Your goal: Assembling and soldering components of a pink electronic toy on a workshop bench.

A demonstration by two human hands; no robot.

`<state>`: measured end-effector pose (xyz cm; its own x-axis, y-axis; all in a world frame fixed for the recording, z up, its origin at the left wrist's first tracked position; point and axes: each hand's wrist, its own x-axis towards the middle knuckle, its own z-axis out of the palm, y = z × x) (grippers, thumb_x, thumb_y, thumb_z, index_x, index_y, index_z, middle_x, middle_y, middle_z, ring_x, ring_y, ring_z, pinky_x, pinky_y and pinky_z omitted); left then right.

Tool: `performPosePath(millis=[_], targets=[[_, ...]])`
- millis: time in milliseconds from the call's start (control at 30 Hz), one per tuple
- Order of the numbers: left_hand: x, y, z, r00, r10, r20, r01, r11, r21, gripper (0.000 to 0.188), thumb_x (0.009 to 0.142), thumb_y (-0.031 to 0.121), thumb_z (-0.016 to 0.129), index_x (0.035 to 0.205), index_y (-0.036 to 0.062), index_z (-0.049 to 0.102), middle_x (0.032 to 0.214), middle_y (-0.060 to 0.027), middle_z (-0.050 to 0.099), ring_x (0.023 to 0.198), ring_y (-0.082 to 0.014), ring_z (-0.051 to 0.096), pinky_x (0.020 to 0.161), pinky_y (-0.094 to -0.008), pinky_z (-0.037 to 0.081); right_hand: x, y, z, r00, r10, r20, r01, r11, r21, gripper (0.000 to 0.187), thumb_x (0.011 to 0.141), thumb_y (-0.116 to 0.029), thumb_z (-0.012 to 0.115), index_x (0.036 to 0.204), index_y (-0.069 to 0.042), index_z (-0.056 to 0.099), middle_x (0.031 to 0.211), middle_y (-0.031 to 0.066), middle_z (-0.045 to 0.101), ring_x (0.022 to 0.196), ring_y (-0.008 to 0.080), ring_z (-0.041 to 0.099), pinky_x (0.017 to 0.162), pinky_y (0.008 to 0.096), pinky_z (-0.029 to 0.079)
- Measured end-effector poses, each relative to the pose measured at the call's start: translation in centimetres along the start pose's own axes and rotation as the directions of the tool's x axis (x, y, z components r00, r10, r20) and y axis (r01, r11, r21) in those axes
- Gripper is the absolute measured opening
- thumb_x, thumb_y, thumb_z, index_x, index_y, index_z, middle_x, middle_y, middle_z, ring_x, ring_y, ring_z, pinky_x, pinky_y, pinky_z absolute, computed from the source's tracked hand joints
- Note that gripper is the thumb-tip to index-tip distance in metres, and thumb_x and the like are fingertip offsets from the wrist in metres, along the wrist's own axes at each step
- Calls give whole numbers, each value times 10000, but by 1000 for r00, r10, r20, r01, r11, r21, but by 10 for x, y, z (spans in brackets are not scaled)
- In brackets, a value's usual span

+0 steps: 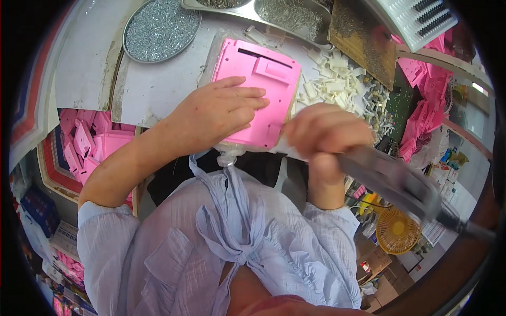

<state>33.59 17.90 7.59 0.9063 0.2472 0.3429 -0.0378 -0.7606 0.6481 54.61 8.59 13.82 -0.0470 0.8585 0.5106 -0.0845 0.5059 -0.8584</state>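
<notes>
A pink plastic housing (263, 113) with a dark slot and a raised block near its far end lies on the worktable, on clear plastic wrapping. Flat across its left side rests my left hand (224, 109), fingers stretched out and pressing on the surface. My right hand (327, 129) is closed round a dark electric screwdriver (392, 179), just off the housing's near right corner. Its body slants away to the right into a cord. Motion blurs this hand and tool, and the driver's tip cannot be made out.
A round tray of small screws (162, 31) stands at the far left, beside a metal tray (290, 18) of more hardware. White plastic parts (337, 79) lie right of the housing. A crate of pink parts (87, 142) sits at left; a yellow basket (398, 230) at lower right.
</notes>
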Motion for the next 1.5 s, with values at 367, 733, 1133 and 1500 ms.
performPosePath(millis=[367, 733, 1133, 1500], targets=[[-1, -2, 0, 999, -18, 40, 18, 1000, -5, 141, 886, 97, 690, 1011, 59, 636, 1336, -74, 683, 1321, -261, 594, 1125, -510, 432, 18, 18, -17, 999, -19, 26, 21, 996, -90, 275, 955, -151, 722, 952, -74, 457, 595, 67, 529, 493, 191, 507, 483, 375, 481], [4, -2, -4, 998, -27, 62, 26, 1000, 7, 213, 893, 124, 708, 1085, 63, 641, 1368, -56, 665, 1347, -242, 568, 1137, -472, 417, 48, 55, -46, 995, 13, -99, -20, 997, -68, 194, 977, -29, 588, 1032, -86, 412, 654, 75, 478, 532, 161, 432, 508, 356, 410], [-3, 4, 4, 960, -117, -256, 77, 984, -158, 195, 849, 102, 767, 1014, 81, 665, 1142, -61, 750, 1149, -255, 698, 1116, -476, 446, 70, -13, -19, 999, -42, 33, 33, 973, 230, 285, 1000, -284, 634, 1239, -156, 546, 619, -18, 504, 514, 126, 457, 527, 331, 468], [-15, 7, -17, 910, -144, -390, 134, 990, -53, 157, 816, 100, 802, 909, 87, 677, 994, -47, 756, 1022, -221, 737, 1143, -562, 387, 67, -5, 30, 996, 43, 81, -64, 960, 272, 279, 1017, -342, 656, 1145, -155, 493, 613, -28, 518, 506, 122, 501, 513, 306, 499]])
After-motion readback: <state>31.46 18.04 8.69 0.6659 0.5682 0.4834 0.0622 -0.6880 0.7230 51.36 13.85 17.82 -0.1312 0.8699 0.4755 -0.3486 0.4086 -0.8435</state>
